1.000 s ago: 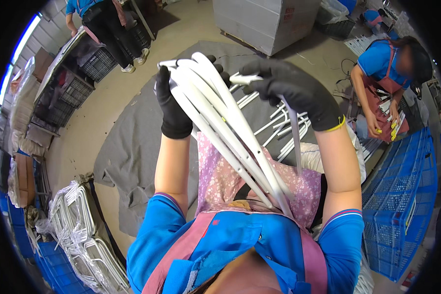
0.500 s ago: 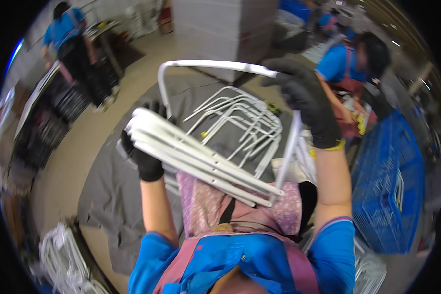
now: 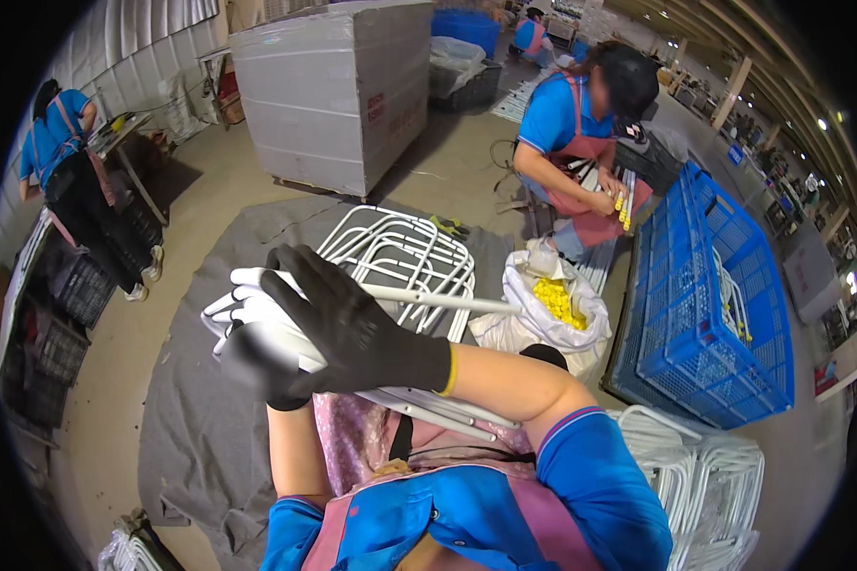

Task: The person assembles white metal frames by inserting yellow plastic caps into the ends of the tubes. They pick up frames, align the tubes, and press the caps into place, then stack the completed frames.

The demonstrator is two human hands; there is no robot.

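1. Left hand (image 3: 262, 369), black glove, blurred and partly covered, is closed on the bent ends of a bundle of white tubes (image 3: 249, 310)
2. Right hand (image 3: 348, 319), also gloved, crosses to the left and lies over the bundle, fingers spread; can't tell if it grips
3. Hands together, right one overlapping left
4. Bundle is left of centre above the lap, straight ends slanting near and right; one tube sticks out right from behind the right hand
5. More bent white frames (image 3: 405, 255) lie beyond on a grey mat (image 3: 195, 428)
6. Right of these: white sack (image 3: 505, 335) with yellow pieces (image 3: 557, 303)
7. Far right: co-worker (image 3: 557, 119) handling yellow-tipped white tubes (image 3: 627, 202)
8. Right: blue crate (image 3: 709, 352); wrapped white frames (image 3: 700, 476) nearer
9. Far side: big grey carton (image 3: 300, 105)
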